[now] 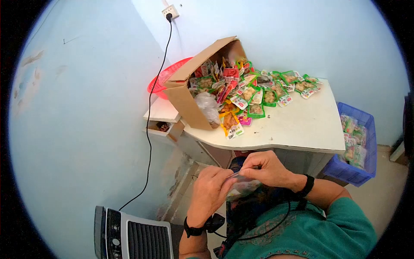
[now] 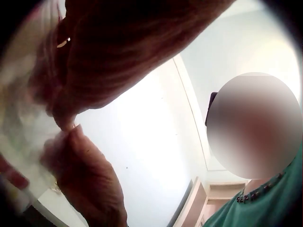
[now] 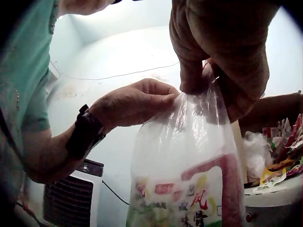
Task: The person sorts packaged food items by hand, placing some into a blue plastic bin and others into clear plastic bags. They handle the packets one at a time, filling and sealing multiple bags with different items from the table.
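Note:
A clear plastic bag (image 1: pixel 243 190) hangs in front of the person's body, its mouth gathered between both hands. Printed snack packets with red and green markings show through it (image 3: pixel 180 198) in the right wrist view. The left hand (image 1: pixel 211 190) pinches the bag's top edge with thumb and fingers. Close beside it, the right hand (image 1: pixel 269 170) pinches the same edge, fingers curled over the plastic. In the right wrist view, the right hand (image 3: pixel 222 52) covers part of the bag's bunched mouth.
A cardboard box (image 1: pixel 189 105) lies tipped on the white table (image 1: pixel 297 129), snack packets (image 1: pixel 254 95) spilling out. Behind it is a red basket (image 1: pixel 157 84). A blue crate (image 1: pixel 368 149) with bagged packets stands right, an air cooler (image 1: pixel 146 237) lower left. A black cord (image 1: pixel 150 129) hangs along the wall.

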Available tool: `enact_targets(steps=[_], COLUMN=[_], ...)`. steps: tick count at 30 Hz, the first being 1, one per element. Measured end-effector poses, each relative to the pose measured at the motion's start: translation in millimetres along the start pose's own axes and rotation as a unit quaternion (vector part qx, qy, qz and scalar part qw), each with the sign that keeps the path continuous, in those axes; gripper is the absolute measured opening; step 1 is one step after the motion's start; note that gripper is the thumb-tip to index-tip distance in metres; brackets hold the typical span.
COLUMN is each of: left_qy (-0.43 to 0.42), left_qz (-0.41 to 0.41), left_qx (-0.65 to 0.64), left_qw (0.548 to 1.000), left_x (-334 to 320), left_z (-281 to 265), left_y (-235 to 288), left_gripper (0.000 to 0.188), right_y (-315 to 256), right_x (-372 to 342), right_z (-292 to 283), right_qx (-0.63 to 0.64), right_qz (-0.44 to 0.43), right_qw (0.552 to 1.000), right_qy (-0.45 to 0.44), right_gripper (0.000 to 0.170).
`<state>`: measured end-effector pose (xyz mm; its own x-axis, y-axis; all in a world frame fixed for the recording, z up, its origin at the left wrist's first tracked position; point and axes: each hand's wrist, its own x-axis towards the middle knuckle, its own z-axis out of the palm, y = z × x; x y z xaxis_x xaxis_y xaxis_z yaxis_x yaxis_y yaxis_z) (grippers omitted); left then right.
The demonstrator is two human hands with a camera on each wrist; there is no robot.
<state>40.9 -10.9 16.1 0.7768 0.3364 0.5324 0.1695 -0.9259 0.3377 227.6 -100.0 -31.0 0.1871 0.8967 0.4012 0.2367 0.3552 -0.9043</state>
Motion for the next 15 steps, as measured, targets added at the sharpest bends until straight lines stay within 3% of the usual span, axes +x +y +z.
enact_targets(steps=[9, 15], left_qy=[0.005, 0.028], left_qz=[-0.021, -0.026], left_qx=[-0.034, -0.062], left_qw=[0.999, 0.997], left_x=[1.3, -1.6], left_z=[2.5, 4.0], left_y=[-2.2, -1.7], left_gripper=[0.009, 0.007], right_y=[-4.8, -2.6], right_x=[1.6, 0.8], right_z=[-7.7, -14.2], right_qx=[0.025, 0.015], right_qz=[0.022, -0.009], right_qw=[0.999, 1.000], right_qy=[0.012, 0.017], right_gripper=[0.007, 0.006])
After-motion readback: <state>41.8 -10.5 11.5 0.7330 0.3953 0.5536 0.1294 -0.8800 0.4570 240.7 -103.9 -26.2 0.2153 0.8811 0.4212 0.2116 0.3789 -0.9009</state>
